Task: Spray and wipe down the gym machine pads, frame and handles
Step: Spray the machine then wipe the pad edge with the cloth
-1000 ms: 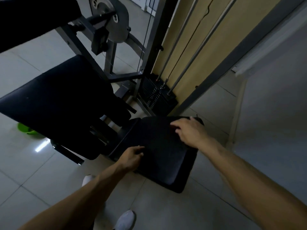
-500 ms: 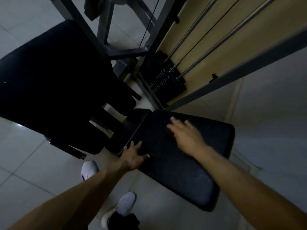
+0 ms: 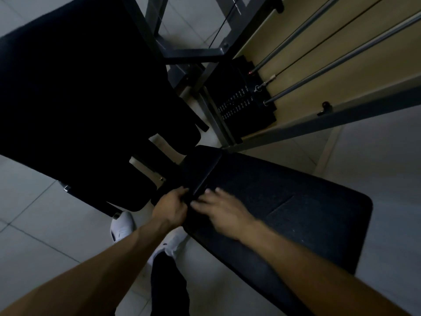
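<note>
The black seat pad of the gym machine lies low in front of me. My left hand grips its near left corner, fingers curled into the gap beside a smaller dark pad. Just to the right, my right hand rests flat on the seat pad with fingers spread, blurred by motion. A large black back pad fills the upper left. The grey steel frame rises behind it. No cloth or spray bottle shows.
The black weight stack with its steel guide rods stands against a yellow wall behind the seat. A grey frame bar slants across on the right. My white shoes stand on the tiled floor below.
My right hand slid left across the seat pad, from its far edge toward the left hand. The left hand stayed at the pad's near corner and curled in. The view dropped closer.
</note>
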A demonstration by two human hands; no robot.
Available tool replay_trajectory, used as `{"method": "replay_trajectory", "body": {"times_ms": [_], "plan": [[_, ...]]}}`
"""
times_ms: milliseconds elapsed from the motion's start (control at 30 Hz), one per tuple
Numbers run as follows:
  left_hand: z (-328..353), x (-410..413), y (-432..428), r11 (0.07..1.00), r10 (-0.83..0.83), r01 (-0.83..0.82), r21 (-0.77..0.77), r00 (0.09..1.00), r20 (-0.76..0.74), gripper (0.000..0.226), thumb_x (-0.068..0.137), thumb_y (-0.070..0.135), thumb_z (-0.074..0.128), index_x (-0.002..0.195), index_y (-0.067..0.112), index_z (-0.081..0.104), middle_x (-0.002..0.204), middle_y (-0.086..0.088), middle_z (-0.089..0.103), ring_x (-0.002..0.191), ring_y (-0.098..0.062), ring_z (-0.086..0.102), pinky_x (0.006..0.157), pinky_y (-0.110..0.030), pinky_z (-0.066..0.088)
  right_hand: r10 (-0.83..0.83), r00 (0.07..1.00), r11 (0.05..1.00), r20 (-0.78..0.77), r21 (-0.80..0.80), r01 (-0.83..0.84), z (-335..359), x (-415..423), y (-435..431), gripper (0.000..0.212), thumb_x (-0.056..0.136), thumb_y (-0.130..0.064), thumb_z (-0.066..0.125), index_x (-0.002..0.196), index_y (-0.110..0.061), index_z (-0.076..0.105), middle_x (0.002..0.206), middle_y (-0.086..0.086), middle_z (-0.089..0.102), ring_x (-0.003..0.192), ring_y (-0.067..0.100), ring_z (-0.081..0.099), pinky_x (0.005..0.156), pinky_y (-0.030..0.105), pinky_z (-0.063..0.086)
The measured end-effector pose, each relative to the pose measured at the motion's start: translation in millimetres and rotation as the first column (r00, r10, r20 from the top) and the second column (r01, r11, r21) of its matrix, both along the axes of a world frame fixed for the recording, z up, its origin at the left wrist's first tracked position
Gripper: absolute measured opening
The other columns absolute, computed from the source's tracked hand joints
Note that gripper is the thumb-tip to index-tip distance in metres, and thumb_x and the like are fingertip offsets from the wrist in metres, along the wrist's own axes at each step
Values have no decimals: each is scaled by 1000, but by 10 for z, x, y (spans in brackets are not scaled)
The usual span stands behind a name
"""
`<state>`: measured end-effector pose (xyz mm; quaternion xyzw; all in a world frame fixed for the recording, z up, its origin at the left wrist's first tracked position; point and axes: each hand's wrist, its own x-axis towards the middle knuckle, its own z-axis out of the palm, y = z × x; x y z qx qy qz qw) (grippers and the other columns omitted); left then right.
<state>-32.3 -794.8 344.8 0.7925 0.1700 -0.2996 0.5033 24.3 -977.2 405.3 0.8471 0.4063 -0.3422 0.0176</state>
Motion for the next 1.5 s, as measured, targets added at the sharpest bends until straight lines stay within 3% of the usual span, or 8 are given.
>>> {"method": "replay_trajectory", "body": {"times_ms": [233,600,733,867,1000,1200,1367,1500], "plan": [[-484,74,107,996,-50,39,-82,990,-133,52,106,12,43,158,19,38,171,-6,12,141,-28,47,106,-35,42,-396,838,882,376,-99,461,-306,1247,53,57,102,-7,53,156,-16,38,160,10,37,147,34,33,124,43,22],[-927,-59,333,961,259,-273,-36,941,-217,38,96,0,52,127,15,69,124,-8,69,119,-25,63,101,-34,49,66,981,997,-180,-13,-70,-750,197,724,48,98,-9,60,141,-30,61,147,4,51,122,34,56,95,45,53],[-1041,-61,346,973,212,-229,-42,946,-246,37,102,12,56,138,16,63,131,-4,65,119,-20,62,95,-25,44,-76,997,990,7,-114,77,-858,1125,481,56,98,-5,58,146,-32,57,152,2,50,130,28,56,105,39,49],[-1139,-51,284,968,224,-245,-53,939,-260,35,101,12,60,136,12,63,126,-5,66,120,-23,63,94,-25,45,-210,947,954,244,-160,253,-1005,1627,347,46,96,-5,59,138,-24,62,132,11,57,110,35,62,86,43,56],[-1216,-41,337,974,218,-225,-6,951,-221,32,96,0,55,124,11,68,118,-1,66,107,-17,60,87,-24,43,-58,992,974,113,-210,81,-1097,1047,692,57,93,-12,62,146,-30,51,139,7,51,120,35,58,102,51,45],[-1266,-30,488,977,214,-207,52,950,-229,24,96,1,55,114,1,70,105,-16,68,106,-37,67,75,-26,40,162,961,980,-224,-75,-183,-1252,363,1079,43,99,-16,60,140,-27,58,130,8,55,112,36,61,82,41,49],[-1289,-10,438,981,193,-182,72,963,-189,29,103,28,57,127,17,70,127,-3,66,117,-26,62,89,-26,44,-11,996,974,87,-226,31,-1464,1528,824,46,98,-8,61,139,-30,63,132,9,62,116,33,63,101,45,51],[-1347,6,422,991,120,-109,74,977,-174,26,101,36,60,119,23,74,119,1,71,108,-22,65,87,-31,51,-42,985,970,166,-231,80,-1505,1495,847,39,93,-5,64,129,-20,66,118,11,62,104,36,66,81,44,58]]}}
